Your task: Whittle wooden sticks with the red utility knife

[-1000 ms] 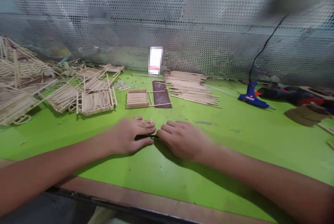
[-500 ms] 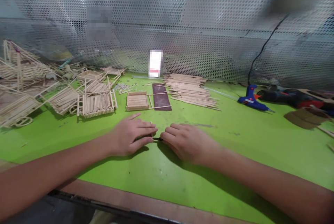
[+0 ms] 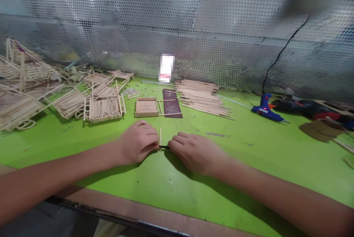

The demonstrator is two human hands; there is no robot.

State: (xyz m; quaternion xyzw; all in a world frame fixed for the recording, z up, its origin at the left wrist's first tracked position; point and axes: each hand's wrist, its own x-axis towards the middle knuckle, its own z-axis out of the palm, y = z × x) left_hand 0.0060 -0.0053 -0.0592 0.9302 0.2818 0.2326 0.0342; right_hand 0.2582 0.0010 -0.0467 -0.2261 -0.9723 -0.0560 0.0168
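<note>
My left hand [image 3: 136,143] is curled on the green tabletop [image 3: 177,178], its fingertips at one end of a thin black strip [image 3: 164,147]. A thin wooden stick [image 3: 160,137] stands upright at those fingertips, and its base is partly hidden by them. My right hand [image 3: 195,152] lies just to the right, with its fingertips pressed on the strip's other end. A small stick-built panel [image 3: 146,107] and a dark brown sheet [image 3: 172,103] lie beyond my hands.
A loose pile of wooden sticks [image 3: 203,98] lies at the back centre. Stick-built frames [image 3: 103,108] are heaped at the left. A blue hot glue gun [image 3: 267,110] and dark tools [image 3: 306,106] sit at the right. A perforated metal sheet [image 3: 177,34] stands behind the table.
My left hand has curled in from spread fingers, closing around the strip's end. The upright stick now shows clearly between my hands, and the view has shifted slightly.
</note>
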